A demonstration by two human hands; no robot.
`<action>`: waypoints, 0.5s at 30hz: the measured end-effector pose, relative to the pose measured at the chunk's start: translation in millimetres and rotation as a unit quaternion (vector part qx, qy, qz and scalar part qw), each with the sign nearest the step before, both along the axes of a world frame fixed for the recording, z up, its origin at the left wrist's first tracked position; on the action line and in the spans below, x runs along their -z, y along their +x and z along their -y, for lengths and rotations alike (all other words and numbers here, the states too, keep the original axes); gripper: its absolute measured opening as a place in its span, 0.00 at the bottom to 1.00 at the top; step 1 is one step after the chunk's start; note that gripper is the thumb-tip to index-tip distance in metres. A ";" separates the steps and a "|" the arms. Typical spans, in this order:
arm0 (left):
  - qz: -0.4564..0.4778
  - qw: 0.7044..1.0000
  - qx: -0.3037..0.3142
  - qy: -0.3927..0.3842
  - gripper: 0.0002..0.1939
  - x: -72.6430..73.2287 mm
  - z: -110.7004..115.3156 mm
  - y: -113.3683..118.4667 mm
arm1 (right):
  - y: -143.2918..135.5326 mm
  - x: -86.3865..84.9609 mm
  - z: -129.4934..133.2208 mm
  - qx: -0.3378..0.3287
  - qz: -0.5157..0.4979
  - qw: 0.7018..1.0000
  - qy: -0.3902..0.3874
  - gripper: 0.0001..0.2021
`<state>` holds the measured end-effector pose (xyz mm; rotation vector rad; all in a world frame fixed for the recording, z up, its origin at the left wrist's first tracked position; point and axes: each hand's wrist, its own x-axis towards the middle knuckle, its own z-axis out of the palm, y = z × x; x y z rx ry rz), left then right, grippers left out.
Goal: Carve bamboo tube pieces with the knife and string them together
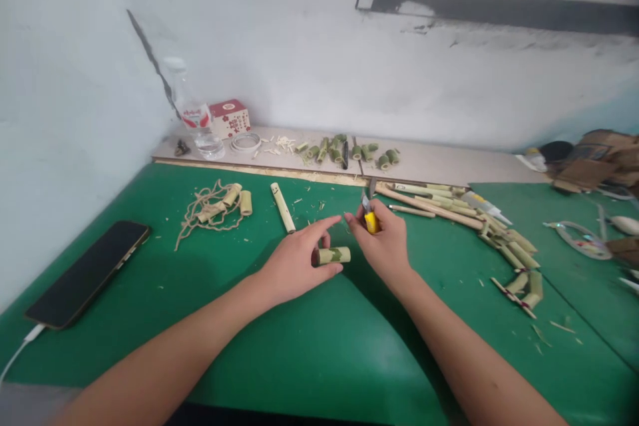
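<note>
My left hand (299, 256) has a short bamboo piece (333, 255) in its grip, with a darker green patch on it; its index finger reaches out toward my right hand. The fingers of my right hand (382, 233) are wrapped round a yellow cutter (370, 221), its metal end pointing up and away. Both hands are above the green table (309, 353), their fingertips close together. Just beyond my left hand lies a slim bamboo stick (283, 208) with a small drawn face.
Left lie a phone (88, 273) and bamboo tubes with twine (212, 208). A bottle (200, 121), a box (230, 118) and cut bamboo pieces (333, 148) line the back ledge. Right are a hammer (429, 204), bamboo strips and joined bamboo pieces (524, 279).
</note>
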<state>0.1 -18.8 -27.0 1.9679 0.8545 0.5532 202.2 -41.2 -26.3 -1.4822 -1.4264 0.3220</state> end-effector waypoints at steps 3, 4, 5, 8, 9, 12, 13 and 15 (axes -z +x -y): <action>-0.011 1.000 0.001 -0.005 0.42 0.2 0.2 0.5 | 0.6 3.0 -1.0 -0.007 0.007 1.000 -0.003 0.15; -0.015 1.000 0.001 -0.008 0.43 0.1 0.3 0.7 | 0.3 4.3 -1.3 -0.015 0.011 1.000 -0.005 0.14; -0.015 1.000 -0.001 -0.008 0.42 -0.1 0.5 0.8 | 0.0 5.5 -1.6 -0.017 0.017 1.000 -0.009 0.14; -0.013 1.000 -0.004 -0.006 0.42 -1.2 1.0 0.8 | 0.3 7.7 -2.8 -0.020 0.028 0.999 -0.009 0.15; -0.011 1.000 -0.005 -0.005 0.41 -1.4 1.0 0.7 | 0.8 8.1 -3.3 -0.019 0.032 0.999 -0.010 0.15; 0.001 1.000 -0.013 0.001 0.40 -0.2 -1.9 -0.1 | 2.0 9.2 -5.4 -0.003 0.037 0.999 -0.011 0.14; 0.007 1.000 -0.017 0.001 0.39 0.8 -3.9 -0.5 | 1.8 10.0 -6.5 0.003 0.036 0.999 -0.009 0.14; 0.028 0.999 -0.026 0.003 0.34 3.4 -9.5 -1.9 | -0.1 12.7 -9.2 0.008 0.036 0.999 -0.008 0.14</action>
